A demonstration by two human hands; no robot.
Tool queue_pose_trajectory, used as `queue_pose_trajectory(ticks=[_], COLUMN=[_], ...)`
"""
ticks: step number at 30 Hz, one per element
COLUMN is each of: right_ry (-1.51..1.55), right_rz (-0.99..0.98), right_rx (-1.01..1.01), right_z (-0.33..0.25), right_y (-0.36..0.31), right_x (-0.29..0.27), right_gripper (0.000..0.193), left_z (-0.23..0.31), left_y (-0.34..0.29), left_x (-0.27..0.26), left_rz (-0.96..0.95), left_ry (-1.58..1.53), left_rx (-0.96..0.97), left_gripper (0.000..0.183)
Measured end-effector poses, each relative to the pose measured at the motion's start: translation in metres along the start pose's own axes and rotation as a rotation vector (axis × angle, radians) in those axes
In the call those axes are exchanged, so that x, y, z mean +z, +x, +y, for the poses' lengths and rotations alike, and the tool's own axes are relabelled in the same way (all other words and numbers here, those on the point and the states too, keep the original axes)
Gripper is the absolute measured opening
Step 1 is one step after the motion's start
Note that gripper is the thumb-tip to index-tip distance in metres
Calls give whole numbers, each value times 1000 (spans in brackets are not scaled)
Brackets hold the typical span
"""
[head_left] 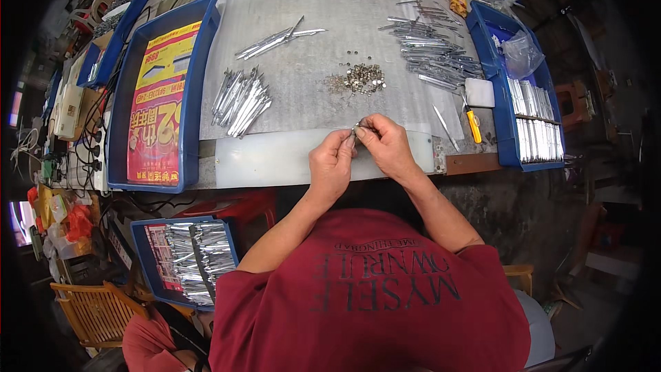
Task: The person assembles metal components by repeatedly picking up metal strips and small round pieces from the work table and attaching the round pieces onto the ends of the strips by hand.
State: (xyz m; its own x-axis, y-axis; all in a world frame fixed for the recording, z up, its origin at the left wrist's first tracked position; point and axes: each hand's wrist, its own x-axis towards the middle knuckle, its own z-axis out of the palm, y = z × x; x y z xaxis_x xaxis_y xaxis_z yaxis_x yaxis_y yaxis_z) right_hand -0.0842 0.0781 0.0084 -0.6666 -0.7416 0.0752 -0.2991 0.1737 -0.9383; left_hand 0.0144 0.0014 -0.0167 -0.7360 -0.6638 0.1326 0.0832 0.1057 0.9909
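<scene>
My left hand (332,162) and my right hand (387,146) meet above the near edge of the table. Thumbs and fingers of both pinch a small metal piece (356,128), mostly hidden by the fingertips. Beyond the hands lies a loose pile of small round metal parts (363,78), with a few darker ones behind it. To the left are a bundle of slim silvery metal strips (241,102) and a smaller group of strips (279,40). A larger heap of strips (434,52) spreads at the right.
A yellow-handled screwdriver (474,124) and a single thin rod (446,127) lie right of my hands, near a white block (480,93). A blue tray (506,48) holds stacked strips; another blue tray (187,124) holds printed sheets. Below left, a tray of strips (187,262) stands near another person's sleeve (153,341).
</scene>
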Motion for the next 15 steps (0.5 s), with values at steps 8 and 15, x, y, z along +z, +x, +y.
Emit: queue_pose_trajectory(ticks=[8,15], right_ry=[225,169], right_rz=[-101,-72], right_rx=[49,59], right_z=[17,13], right_y=[1,1], right_x=[-3,-1], right_gripper=[19,23], left_z=[5,5], left_y=[3,4], left_x=[-2,-1], left_rz=[-66,-63], left_ry=[-264,-302], left_rx=[-222,-207], left_gripper=[12,13])
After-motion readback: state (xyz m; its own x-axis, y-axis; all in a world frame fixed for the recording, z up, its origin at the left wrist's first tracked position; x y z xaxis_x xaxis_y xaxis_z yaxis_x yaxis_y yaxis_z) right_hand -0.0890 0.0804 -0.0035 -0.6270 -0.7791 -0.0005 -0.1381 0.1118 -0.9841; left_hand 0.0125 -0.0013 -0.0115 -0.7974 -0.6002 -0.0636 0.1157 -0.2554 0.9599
